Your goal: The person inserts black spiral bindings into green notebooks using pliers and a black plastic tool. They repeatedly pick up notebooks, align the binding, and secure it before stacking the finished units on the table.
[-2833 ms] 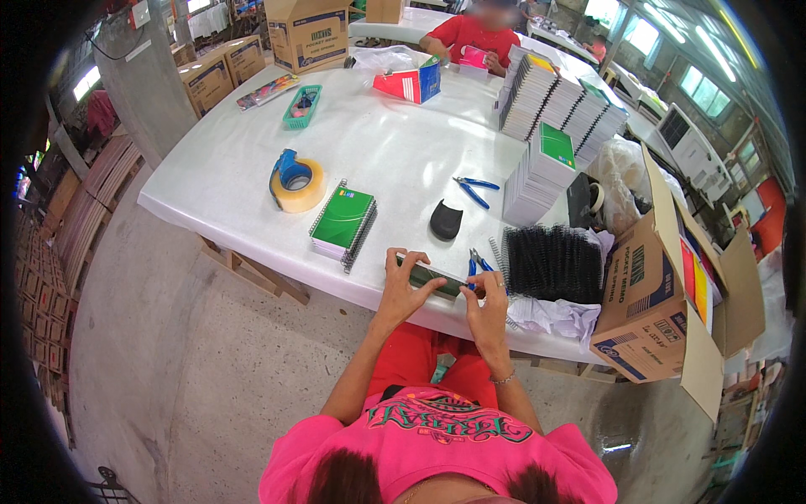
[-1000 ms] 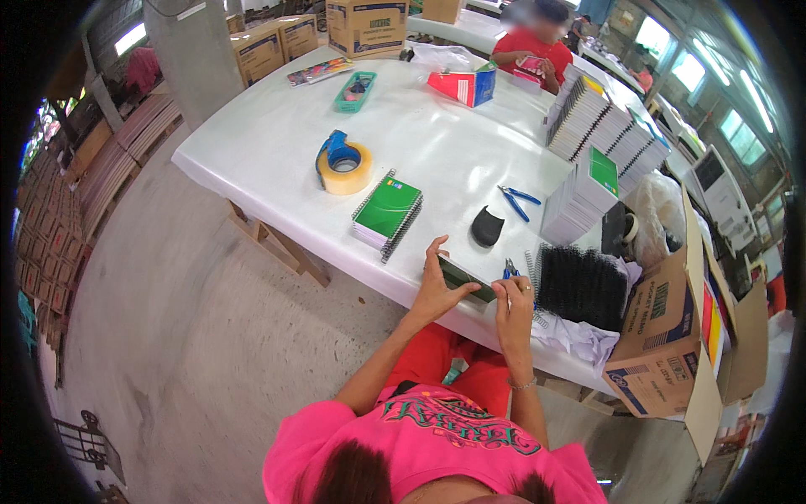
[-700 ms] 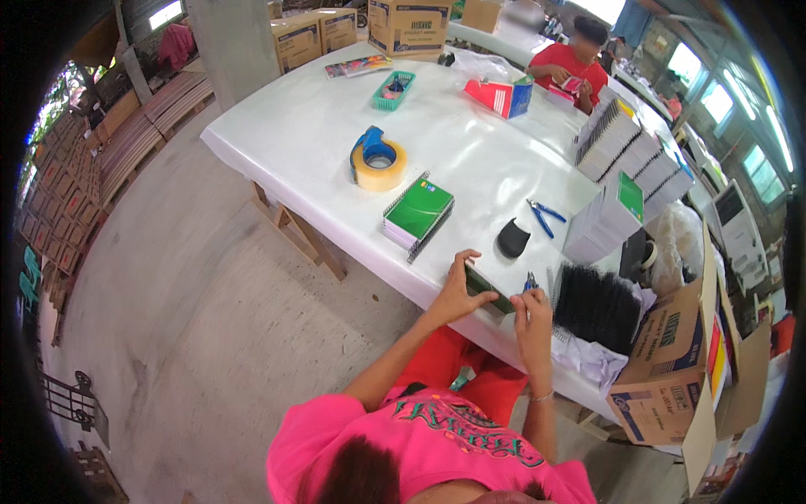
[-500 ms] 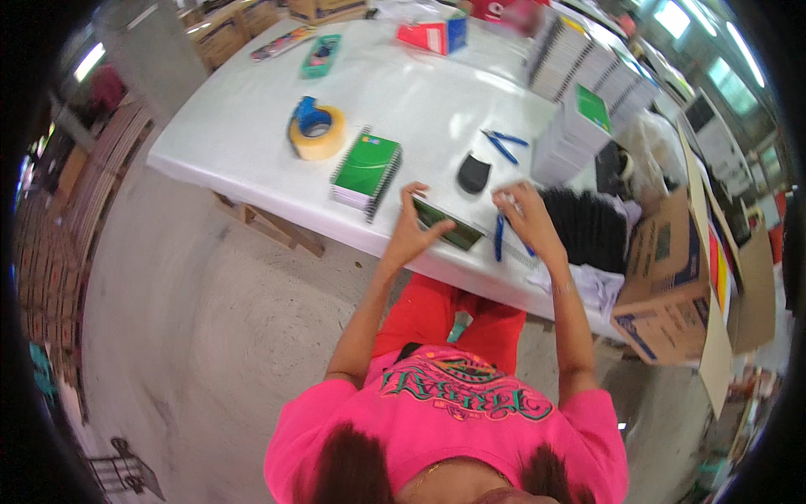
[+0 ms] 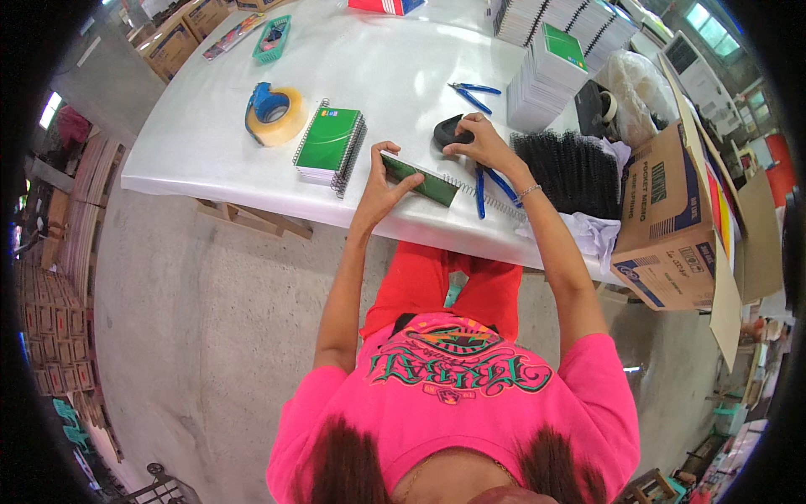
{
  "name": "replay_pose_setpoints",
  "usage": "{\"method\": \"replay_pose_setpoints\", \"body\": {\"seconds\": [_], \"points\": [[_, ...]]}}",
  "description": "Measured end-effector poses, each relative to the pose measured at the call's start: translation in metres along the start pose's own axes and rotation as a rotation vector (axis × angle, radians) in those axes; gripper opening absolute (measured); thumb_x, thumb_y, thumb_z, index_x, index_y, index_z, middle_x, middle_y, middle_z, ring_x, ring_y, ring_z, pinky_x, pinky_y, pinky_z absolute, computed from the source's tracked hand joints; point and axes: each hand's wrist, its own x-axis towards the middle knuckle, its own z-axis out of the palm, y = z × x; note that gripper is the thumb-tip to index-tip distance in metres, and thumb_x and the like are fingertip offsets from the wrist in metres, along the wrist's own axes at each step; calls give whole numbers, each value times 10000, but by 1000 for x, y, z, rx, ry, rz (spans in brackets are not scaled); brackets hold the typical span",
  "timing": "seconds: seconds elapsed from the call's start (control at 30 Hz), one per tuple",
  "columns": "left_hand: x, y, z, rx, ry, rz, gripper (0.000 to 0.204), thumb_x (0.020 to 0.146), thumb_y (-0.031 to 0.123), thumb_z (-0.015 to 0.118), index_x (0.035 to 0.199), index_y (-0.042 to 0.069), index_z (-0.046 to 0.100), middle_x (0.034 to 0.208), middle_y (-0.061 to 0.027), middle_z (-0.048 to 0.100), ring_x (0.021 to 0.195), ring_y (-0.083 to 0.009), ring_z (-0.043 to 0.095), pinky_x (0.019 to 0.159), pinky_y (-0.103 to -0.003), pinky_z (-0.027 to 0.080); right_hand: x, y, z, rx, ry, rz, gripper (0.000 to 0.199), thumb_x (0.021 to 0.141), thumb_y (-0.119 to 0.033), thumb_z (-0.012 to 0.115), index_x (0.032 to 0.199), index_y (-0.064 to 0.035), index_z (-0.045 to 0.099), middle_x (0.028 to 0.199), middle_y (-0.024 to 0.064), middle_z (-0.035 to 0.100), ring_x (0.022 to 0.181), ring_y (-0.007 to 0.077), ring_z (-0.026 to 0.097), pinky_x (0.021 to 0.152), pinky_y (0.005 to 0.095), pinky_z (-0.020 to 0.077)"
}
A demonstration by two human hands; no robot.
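Note:
My left hand [image 5: 385, 191] grips a narrow green-covered notebook [image 5: 432, 186] lying at the table's near edge. From the notebook's right end a thin wire coil [image 5: 483, 191] sticks out. My right hand [image 5: 484, 143] is closed at the edge of a black rounded object [image 5: 445, 130], whose kind I cannot make out; part of it is hidden by the fingers. Below my right wrist lie blue-handled pliers [image 5: 481, 195]. A second pair of blue-handled pliers [image 5: 475, 98] lies farther back. To the left rests a stack of green spiral notebooks [image 5: 330, 143].
A tape roll in a blue dispenser [image 5: 275, 116] and a teal basket [image 5: 271, 39] lie at left. On the right are a tall stack of notebooks [image 5: 541, 84], a pile of black coils [image 5: 565, 176] and an open cardboard box [image 5: 663, 227].
My right hand has moved up and left, from above the near pliers to the black rounded object, and closed there. My left hand keeps hold of the notebook. The whole view has shifted.

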Motion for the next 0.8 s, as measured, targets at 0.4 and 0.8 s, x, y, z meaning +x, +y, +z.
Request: {"method": "replay_pose_setpoints", "body": {"seconds": [0.4, 0.8], "points": [[-2, -4, 0, -42, -12, -43, 712, 786, 281, 850, 1269, 120, 352, 943, -69, 518, 907, -156, 519, 825, -303, 424, -74, -38, -49, 1037, -397, 137, 389, 913, -303, 706, 1126, -4, 576, 1284, 155, 600, 1174, 201, 564, 1018, 348, 461], [-7, 6, 2, -92, -32, -32, 567, 844, 191, 787, 1244, 112, 393, 952, -51, 524, 891, -149, 519, 840, -307, 442, -83, -52, -39, 823, -269, 182, 340, 878, -349, 747, 975, -32, 670, 921, -4, 638, 868, 99, 550, 805, 267, 455]]}}
